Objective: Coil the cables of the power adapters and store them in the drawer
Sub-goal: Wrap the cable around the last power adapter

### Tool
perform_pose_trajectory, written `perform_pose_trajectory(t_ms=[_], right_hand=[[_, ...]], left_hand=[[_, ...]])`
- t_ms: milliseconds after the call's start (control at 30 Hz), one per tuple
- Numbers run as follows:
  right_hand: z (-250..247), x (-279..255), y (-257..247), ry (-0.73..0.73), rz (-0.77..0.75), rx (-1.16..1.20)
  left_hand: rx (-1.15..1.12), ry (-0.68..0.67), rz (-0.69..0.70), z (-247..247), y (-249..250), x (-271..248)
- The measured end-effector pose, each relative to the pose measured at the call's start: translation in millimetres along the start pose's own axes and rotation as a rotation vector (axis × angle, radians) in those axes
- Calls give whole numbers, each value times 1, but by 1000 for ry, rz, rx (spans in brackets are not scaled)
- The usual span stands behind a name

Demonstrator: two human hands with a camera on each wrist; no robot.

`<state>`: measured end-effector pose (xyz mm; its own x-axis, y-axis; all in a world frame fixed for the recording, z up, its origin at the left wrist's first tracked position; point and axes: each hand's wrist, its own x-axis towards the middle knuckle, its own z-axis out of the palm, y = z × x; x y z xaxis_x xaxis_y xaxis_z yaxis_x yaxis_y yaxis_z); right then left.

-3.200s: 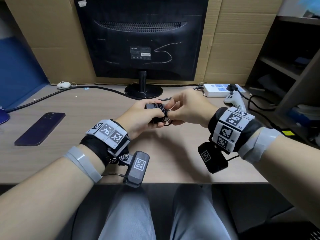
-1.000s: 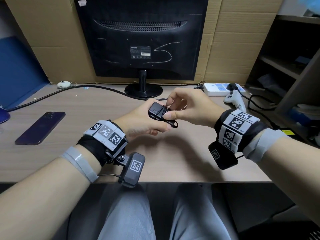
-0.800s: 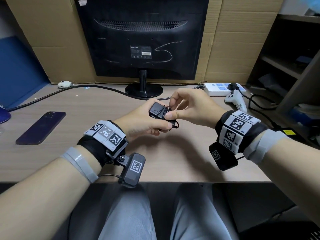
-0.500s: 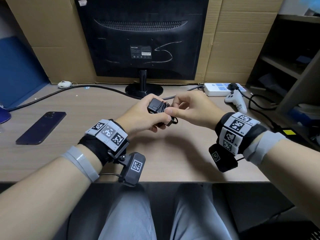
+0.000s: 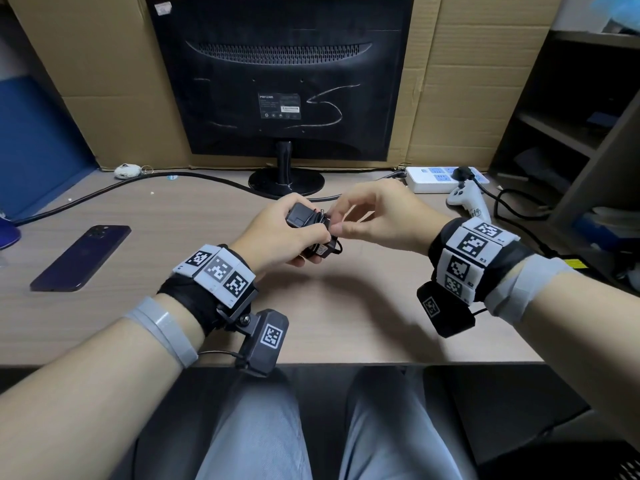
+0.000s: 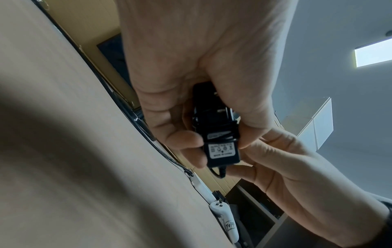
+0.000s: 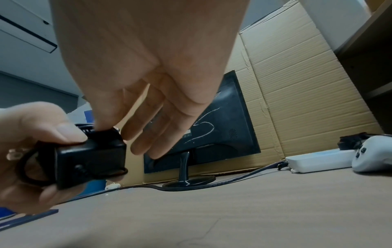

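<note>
A small black power adapter point(image 5: 302, 216) with its thin black cable point(image 5: 335, 249) wound round it is held above the middle of the desk point(image 5: 346, 306). My left hand point(image 5: 277, 233) grips the adapter body, fingers curled under it and thumb on top. The left wrist view shows its label face point(image 6: 222, 151) and a short cable loop point(image 6: 218, 172) below. My right hand point(image 5: 374, 216) meets it from the right. Its thumb and index finger pinch the wound cable, and the other fingers point(image 7: 161, 127) are stretched out. No drawer is in view.
A black monitor point(image 5: 280, 81) stands at the back against cardboard, with a thick black cable point(image 5: 138, 181) running left across the desk. A dark phone point(image 5: 81, 258) lies at the left. A white power strip point(image 5: 440, 178) and white controller point(image 5: 467, 202) sit back right, beside dark shelves point(image 5: 571, 133).
Both hands stayed together on the adapter and drifted slightly farther from me. The adapter was turned in my left hand while my right hand shifted its pinch on the cable.
</note>
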<state>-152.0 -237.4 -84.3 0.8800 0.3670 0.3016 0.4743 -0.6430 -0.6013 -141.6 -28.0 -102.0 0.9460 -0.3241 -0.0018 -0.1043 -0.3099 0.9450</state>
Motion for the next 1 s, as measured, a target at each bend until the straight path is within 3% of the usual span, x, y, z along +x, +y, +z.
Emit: perform_pose_trajectory(t_ms=[67, 267, 667, 767, 1000], right_hand=[[1, -2, 1, -17, -62, -28], [0, -2, 2, 68, -41, 0], [-8, -2, -5, -40, -29, -107], [-7, -2, -7, -79, -41, -121], [-2, 0, -2, -7, -89, -141]], left_hand=[[0, 12, 1, -3, 2, -1], [-6, -6, 1, -3, 4, -4], [-59, 49, -38, 2, -12, 4], [-80, 13, -61, 0, -9, 5], [-24, -40, 0, 3, -4, 0]])
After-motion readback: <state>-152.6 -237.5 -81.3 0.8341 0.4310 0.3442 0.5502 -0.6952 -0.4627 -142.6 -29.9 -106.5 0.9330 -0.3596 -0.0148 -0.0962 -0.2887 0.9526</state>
